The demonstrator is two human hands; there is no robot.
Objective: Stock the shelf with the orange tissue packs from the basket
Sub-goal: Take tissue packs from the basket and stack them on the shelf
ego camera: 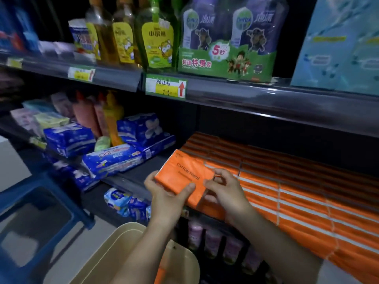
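The tissue pack [184, 173] is orange (dark lettering); shelved packs [297, 201] orange, white-striped; basket [123, 238] apparently beige.

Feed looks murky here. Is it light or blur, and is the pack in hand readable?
Head view: dim overall, shelf recesses nearly black; the left edge, round the blue stool, is smeared by blur; the wide angle bends the shelf rail, which carries a streak of glare; the orange tissue pack, held by left hand and right hand, reads COTTON TISSUE clearly.
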